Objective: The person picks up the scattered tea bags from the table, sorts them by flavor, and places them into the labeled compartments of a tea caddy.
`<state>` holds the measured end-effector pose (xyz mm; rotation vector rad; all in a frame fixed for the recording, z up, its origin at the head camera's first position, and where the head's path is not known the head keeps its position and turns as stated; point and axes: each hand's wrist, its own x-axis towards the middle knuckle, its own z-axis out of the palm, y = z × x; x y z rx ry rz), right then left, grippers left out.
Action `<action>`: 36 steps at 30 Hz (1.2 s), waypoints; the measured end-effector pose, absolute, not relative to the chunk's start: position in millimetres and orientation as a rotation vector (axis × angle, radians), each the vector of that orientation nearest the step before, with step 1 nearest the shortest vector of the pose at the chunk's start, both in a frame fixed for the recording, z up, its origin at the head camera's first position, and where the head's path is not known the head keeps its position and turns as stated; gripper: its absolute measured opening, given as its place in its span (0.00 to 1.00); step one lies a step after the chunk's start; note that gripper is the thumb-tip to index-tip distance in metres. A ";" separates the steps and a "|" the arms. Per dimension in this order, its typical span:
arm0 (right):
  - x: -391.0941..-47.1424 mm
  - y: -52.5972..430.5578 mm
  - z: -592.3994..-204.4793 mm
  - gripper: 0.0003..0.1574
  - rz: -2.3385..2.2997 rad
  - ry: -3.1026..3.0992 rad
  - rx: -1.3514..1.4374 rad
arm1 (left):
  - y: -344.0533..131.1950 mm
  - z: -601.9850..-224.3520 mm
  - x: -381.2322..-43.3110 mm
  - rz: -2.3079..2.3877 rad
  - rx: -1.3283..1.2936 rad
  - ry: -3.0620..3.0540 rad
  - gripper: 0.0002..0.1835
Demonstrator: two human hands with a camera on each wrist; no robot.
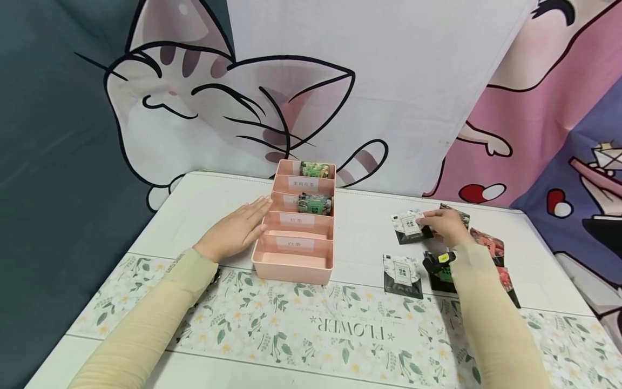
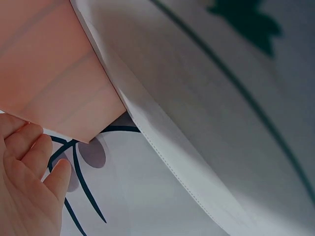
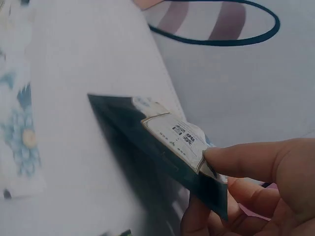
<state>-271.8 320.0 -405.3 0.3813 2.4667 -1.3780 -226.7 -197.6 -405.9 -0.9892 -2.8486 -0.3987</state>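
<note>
A pink compartment box (image 1: 293,273) stands on the table, with labels on its dividers. My left hand (image 1: 236,229) rests against the box's left side with fingers straight; the left wrist view shows the fingers beside the pink wall (image 2: 59,73). A green packet (image 1: 315,170) lies in the rearmost compartment and a dark green packet (image 1: 315,205) in the one before it. At the right, my right hand (image 1: 446,224) pinches a white-and-black tea packet (image 3: 172,140) by its edge between thumb and fingers. In the right wrist view the packet is tilted, raised off the table.
Another white-and-black packet (image 1: 403,275) lies in front of the right hand. Red packets (image 1: 488,244) and a green-and-black packet (image 1: 442,282) lie around the right forearm, partly covered. A floral runner (image 1: 291,324) crosses the table's front; a printed cloth (image 1: 413,97) hangs behind.
</note>
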 end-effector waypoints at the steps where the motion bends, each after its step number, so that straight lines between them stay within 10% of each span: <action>1: -270.6 319.0 -405.1 0.37 -1.396 2.464 0.378 | -197.6 -406.0 -226.7 -0.399 -0.990 -2.849 0.33; 36: -242.3 259.7 -383.0 0.12 -2.150 2.258 0.274 | -196.7 -407.1 -227.9 -0.359 -0.985 -2.849 0.33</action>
